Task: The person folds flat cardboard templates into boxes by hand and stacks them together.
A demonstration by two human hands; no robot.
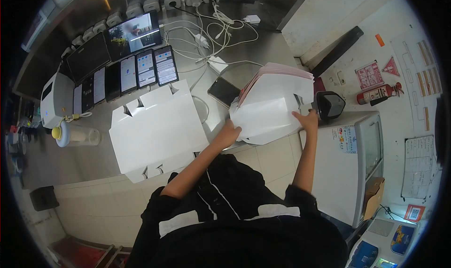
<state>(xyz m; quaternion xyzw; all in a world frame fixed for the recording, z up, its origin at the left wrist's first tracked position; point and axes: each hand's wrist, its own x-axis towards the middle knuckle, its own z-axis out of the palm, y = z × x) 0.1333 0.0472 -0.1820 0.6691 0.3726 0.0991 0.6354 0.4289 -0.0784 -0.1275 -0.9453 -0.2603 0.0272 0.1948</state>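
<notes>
A white cardboard box blank (270,117) bends upward in front of me, at the right of the metal counter. My left hand (229,134) grips its near left corner, and my right hand (307,121) pinches its right edge by the cut flaps. Behind and partly under it rises a stack of similar blanks (277,70) with pinkish edges. To the left, another white box blank (157,131) lies flat, its slotted flaps along two sides. A dark phone (224,91) rests between the two.
Several phones (128,74) and two tablets (134,34) line the back left. White charging cables (206,37) tangle behind. A yellow-capped bottle (77,134) is at the left. A white freezer cabinet (338,169) and a fire extinguisher (376,95) are at the right.
</notes>
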